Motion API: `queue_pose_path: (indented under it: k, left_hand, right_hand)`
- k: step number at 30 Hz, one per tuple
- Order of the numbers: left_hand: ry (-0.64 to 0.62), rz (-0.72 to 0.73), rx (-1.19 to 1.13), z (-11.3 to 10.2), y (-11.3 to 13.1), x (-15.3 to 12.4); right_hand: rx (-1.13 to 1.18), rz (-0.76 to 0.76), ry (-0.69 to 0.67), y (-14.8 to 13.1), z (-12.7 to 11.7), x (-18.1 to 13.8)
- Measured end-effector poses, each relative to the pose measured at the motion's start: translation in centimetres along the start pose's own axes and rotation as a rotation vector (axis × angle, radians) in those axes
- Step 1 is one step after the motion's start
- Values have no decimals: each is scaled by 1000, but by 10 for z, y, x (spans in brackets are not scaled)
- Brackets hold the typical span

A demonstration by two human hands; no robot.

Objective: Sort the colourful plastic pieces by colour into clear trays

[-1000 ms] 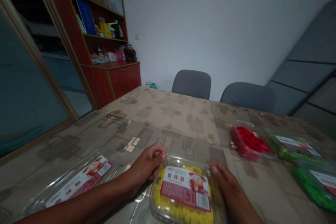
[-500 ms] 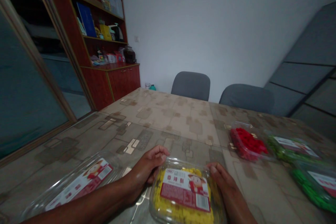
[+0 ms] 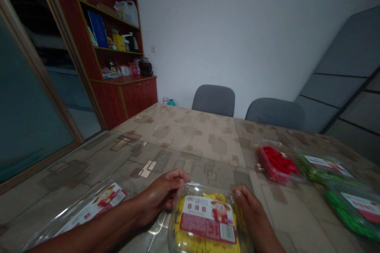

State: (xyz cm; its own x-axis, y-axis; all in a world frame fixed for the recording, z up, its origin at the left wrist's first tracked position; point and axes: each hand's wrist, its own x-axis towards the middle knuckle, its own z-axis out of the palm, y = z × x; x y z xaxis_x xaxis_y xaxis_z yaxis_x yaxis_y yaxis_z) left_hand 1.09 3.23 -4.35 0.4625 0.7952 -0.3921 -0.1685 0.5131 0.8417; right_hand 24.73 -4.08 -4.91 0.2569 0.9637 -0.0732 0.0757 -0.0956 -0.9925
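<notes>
Red Chinese characters (image 3: 196, 207) label the plastic box (image 3: 209, 221) between both hands (image 3: 162, 195) (image 3: 252, 213).

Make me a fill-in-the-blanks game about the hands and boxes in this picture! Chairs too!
1. Both the left hand and right hand are on a clear box whose contents are ____.
2. Farther right on the table, another box holds ____ pieces beside two boxes of green ones.
3. Beyond the table, the number of grey chairs in view is ____.

Missing words: yellow; red; two.
</notes>
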Motion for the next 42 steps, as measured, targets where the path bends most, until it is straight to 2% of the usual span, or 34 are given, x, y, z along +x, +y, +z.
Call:
queue_pose_path:
  k: [6, 9, 11, 14, 16, 19, 21, 23, 25, 27, 36, 42]
  left_hand:
    - [-59, 10, 4, 0, -2, -2]
    - [-39, 45, 115, 0, -2, -2]
    - [33, 198, 310, 2, 2, -3]
    - [155, 598, 732, 7, 12, -12]
    - [106, 738, 974, 10, 18, -21]
    - [-138, 674, 1201, 12, 22, -37]
    - [-274, 580, 1294, 13, 23, -46]
    - [-324, 515, 1368, 13, 23, -51]
    - [-330, 483, 1438, 14, 23, -54]
    - [-330, 481, 1490, 17, 22, -56]
    - [-297, 636, 1544, 18, 9, -57]
    - [-300, 699, 1544, 16, 9, -52]
  right_hand:
    - [11, -71, -10, 6, -1, 2]
    - [-11, -77, 5, 5, -1, 0]
    - [-34, -67, -10, 2, -1, -2]
    - [-100, -54, -53, -8, -8, -6]
    - [-232, -148, -26, -15, -16, -6]
    - [-497, -356, -52, -18, -29, -6]
    - [-657, -461, -162, -14, -34, -7]
    - [-793, -553, -302, -7, -36, -9]
    - [-895, -607, -429, 1, -35, -12]
    - [-954, -629, -479, 8, -33, -13]
    - [-1047, -748, -406, 21, -21, -9]
    - [-996, -719, -381, 16, -15, -8]
